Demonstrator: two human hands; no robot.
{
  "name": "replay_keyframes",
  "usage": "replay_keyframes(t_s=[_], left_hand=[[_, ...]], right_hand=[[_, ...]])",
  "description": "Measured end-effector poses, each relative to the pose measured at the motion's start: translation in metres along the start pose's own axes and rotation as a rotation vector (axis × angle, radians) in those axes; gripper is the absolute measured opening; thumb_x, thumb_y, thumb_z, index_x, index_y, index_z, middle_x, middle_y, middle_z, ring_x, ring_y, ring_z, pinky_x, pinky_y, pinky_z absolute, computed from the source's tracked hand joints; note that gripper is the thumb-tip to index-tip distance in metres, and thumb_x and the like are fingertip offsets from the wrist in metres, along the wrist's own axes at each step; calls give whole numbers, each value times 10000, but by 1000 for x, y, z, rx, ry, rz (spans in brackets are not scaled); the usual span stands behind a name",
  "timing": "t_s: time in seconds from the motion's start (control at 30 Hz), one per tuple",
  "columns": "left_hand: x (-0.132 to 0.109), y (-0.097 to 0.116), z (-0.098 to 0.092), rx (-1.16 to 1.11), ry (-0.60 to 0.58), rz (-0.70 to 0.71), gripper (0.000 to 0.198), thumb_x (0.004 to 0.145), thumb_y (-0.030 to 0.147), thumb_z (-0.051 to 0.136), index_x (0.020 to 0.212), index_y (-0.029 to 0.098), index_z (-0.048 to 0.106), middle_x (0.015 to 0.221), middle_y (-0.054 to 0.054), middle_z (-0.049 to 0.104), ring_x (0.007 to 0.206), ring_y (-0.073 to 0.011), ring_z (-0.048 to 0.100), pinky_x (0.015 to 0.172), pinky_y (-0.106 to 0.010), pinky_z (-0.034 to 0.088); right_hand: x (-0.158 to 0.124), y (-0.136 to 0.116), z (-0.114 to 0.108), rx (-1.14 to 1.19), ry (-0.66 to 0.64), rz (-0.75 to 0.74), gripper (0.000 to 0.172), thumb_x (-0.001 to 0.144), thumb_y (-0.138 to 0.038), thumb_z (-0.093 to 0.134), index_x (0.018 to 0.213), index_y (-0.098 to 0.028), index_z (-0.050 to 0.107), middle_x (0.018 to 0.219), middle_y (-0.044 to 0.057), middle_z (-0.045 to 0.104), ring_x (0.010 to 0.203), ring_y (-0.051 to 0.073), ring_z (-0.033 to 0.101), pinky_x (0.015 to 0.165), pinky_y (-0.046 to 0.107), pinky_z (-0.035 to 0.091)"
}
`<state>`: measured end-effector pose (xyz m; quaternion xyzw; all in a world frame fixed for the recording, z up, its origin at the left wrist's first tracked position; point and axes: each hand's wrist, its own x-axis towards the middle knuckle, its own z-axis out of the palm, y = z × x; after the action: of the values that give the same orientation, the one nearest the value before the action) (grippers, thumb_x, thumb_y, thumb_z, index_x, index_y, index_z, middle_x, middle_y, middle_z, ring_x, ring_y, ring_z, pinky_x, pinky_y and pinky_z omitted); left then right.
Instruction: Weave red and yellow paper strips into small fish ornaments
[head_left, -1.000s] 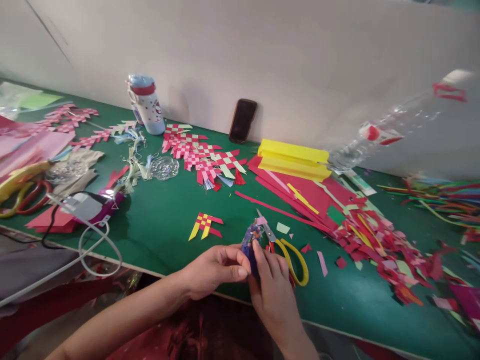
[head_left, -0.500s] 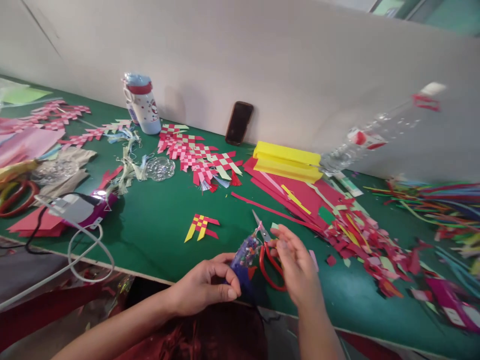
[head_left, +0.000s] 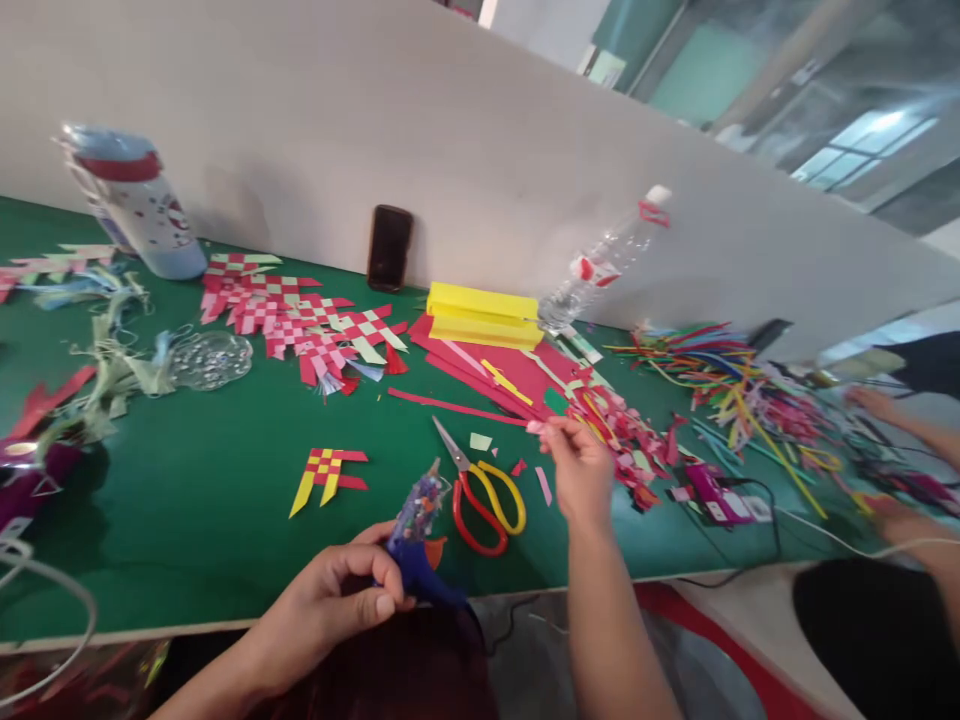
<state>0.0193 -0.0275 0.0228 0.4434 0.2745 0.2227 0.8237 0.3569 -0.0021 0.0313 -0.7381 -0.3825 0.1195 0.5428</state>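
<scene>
Near the table's front edge, my left hand [head_left: 345, 590] is closed with thumb and fingers round the rear of a blue glue gun [head_left: 412, 560]. Its nozzle end is crusted with bits of coloured scrap, and an orange trigger shows. My right hand [head_left: 581, 475] reaches over the table and pinches a small pink scrap [head_left: 535, 427] beside a long red paper strip [head_left: 457, 406]. Between my hands lie scissors [head_left: 484, 490] with one red and one yellow handle, blades apart. A woven red and yellow paper fish [head_left: 328, 472] lies to the left.
Behind are woven paper fish [head_left: 300, 320], a phone [head_left: 390, 248], a bottle [head_left: 150, 205], yellow paper [head_left: 480, 315] and a tilted plastic bottle [head_left: 596, 265]. Paper scraps [head_left: 630, 440] and a purple device [head_left: 716, 495] lie right. Another person's hands [head_left: 896, 520] work at far right.
My view has turned right, so things shift left in it. My right hand has moved away from the glue gun and scissors to the red strip. My left hand stays at the glue gun.
</scene>
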Motion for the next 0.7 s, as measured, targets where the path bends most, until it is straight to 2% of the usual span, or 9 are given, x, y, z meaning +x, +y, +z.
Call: replay_keyframes(t_s=[0.13, 0.2, 0.3, 0.4, 0.47, 0.53, 0.6, 0.63, 0.7], left_hand=[[2, -4, -2, -104, 39, -18, 205, 775, 369, 756, 742, 180, 685, 1092, -58, 545, 1060, -229, 507, 886, -332, 414], [4, -3, 0, -154, 32, -19, 196, 766, 354, 767, 742, 175, 689, 1124, -53, 520, 1029, -208, 511, 876, -323, 434], [8, -1, 7, -167, -2, 21, 185, 757, 326, 780, 732, 159, 705, 1106, -60, 525, 998, -186, 526, 878, -305, 452], [13, -3, 12, -174, -8, 26, 178, 744, 305, 795, 744, 140, 729, 1114, -71, 531, 948, -168, 552, 873, -304, 477], [16, -4, 13, -264, 29, 17, 174, 722, 296, 814, 748, 143, 735, 1097, -56, 519, 896, -146, 567, 874, -324, 502], [18, -4, 13, -336, 82, 39, 182, 710, 297, 824, 744, 143, 733, 1052, -40, 512, 860, -129, 572, 873, -337, 521], [20, -1, 13, -373, 127, 86, 198, 700, 301, 832, 736, 138, 726, 1021, -35, 512, 857, -126, 566, 870, -334, 531], [20, 1, 13, -386, 146, 109, 207, 698, 304, 834, 735, 134, 723, 1018, -36, 515, 865, -128, 563, 869, -328, 533], [21, 6, 13, -410, 176, 141, 220, 696, 309, 837, 731, 129, 717, 1014, -38, 524, 876, -129, 559, 871, -314, 531]], right_hand=[[54, 19, -56, -305, 284, -94, 322, 859, -471, 606, 934, -158, 636, 902, 43, 672, 827, 183, 635, 825, 405, 500], [70, 23, -72, -422, 277, -121, 329, 817, -477, 613, 891, -158, 650, 925, 90, 686, 892, 237, 639, 894, 470, 476], [74, 21, -77, -528, 154, -192, 375, 711, -501, 648, 889, -172, 678, 1004, 152, 703, 1048, 336, 613, 1008, 539, 399], [50, 10, -65, -564, 92, -292, 505, 730, -515, 612, 1070, -145, 664, 1226, 200, 632, 1250, 398, 487, 1103, 594, 255], [19, -3, -52, -583, 21, -415, 489, 815, -517, 547, 1135, -163, 651, 1188, 172, 649, 1193, 364, 543, 1056, 551, 358], [-19, -18, -38, -542, -166, -512, 408, 865, -484, 550, 1139, -198, 644, 1069, 126, 682, 1028, 297, 642, 942, 464, 490], [-58, -31, -22, -458, -434, -639, 371, 897, -425, 543, 1199, -216, 597, 1116, 108, 677, 1030, 257, 659, 897, 398, 538], [-76, -36, -14, -468, -559, -676, 427, 902, -397, 546, 1290, -220, 536, 1192, 111, 658, 1094, 255, 641, 900, 383, 546], [-104, -41, 0, -478, -713, -742, 581, 905, -335, 540, 1448, -218, 372, 1309, 126, 607, 1175, 262, 608, 901, 386, 561]])
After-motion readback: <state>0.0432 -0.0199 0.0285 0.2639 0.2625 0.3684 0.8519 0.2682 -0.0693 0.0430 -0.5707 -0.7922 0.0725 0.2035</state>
